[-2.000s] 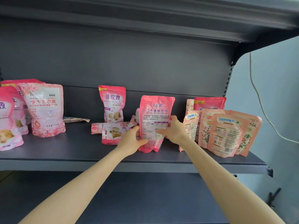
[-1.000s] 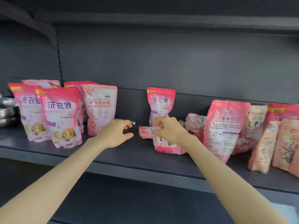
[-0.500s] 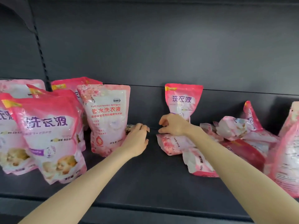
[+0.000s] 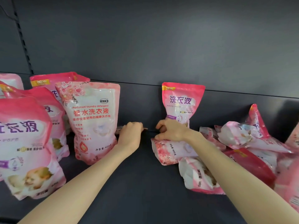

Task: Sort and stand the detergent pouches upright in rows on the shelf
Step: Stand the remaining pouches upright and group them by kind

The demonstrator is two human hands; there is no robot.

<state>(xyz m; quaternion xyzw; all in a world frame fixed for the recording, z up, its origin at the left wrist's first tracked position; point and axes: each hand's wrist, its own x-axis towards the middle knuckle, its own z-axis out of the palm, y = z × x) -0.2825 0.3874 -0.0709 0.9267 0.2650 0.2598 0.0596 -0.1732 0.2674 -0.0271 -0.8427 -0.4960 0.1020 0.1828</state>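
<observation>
On the dark shelf [image 4: 139, 183] a floral perfumed-detergent pouch [image 4: 92, 120] stands upright left of centre. A pink pouch [image 4: 182, 101] stands against the back wall. My left hand [image 4: 131, 135] curls its fingers over a flat pouch [image 4: 120, 129] lying at the back of the shelf, mostly hidden under the hand. My right hand [image 4: 171, 131] grips the top edge of a floral pouch lying on its side [image 4: 165, 151], just in front of the standing pink pouch.
Several upright pink pouches [image 4: 24, 143] crowd the left end. A heap of fallen pouches [image 4: 242, 138] fills the right, with a red one [image 4: 252, 165] and a 500g pouch [image 4: 197, 175] under my right forearm. Bare shelf lies between my arms.
The view has swung left and moved closer. My hands let go of the upright pouch on the right. The left reached back onto the flat pouch, and the right settled on the lying floral pouch.
</observation>
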